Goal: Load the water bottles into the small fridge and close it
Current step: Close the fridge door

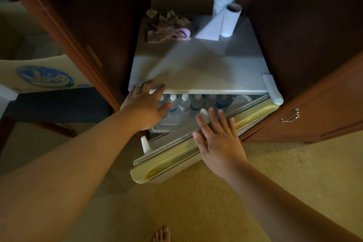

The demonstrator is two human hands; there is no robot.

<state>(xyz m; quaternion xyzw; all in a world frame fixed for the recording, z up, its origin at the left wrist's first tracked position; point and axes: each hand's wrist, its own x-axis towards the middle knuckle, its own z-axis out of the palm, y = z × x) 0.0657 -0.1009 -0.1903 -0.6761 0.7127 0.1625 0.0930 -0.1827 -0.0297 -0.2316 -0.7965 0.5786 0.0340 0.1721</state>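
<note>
— Stock? Water bottles (184, 102) stood inside the small fridge (196, 72); loading looked done.
— Door (196, 155)? Ajar. Right hand (218, 139) flat on it, left hand (145, 108) spread at the fridge edge; neither gripped anything.

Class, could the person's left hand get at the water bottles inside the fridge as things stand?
Probably yes. The fridge door is partly open, and the left hand is already at the gap, right beside the water bottles. Nothing visible blocks it; the right hand rests on the door.
</note>
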